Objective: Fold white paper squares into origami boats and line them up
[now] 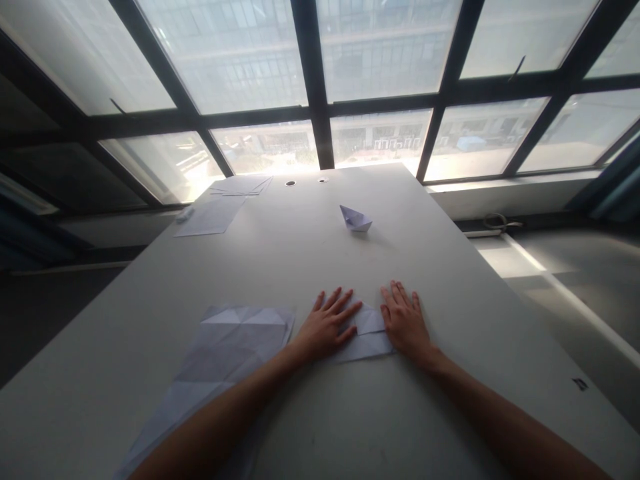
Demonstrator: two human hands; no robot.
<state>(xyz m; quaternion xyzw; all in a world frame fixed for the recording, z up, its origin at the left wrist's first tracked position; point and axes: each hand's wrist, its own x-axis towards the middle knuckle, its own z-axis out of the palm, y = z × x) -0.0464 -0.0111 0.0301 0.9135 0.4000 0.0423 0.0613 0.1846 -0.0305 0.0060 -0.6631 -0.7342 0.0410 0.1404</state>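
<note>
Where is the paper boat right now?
In the head view, the paper boat sits just right of centre on the table, beyond the left hand and right hand.

This looks like an office: a long white desk [280, 260] has two round holes [291, 183] near its far end. Beyond it stands a wall of dark-framed windows [314, 80], with a large building [230, 53] showing outside, blue curtains [607, 177] at both sides and a plain grey floor [595, 267]
</note>
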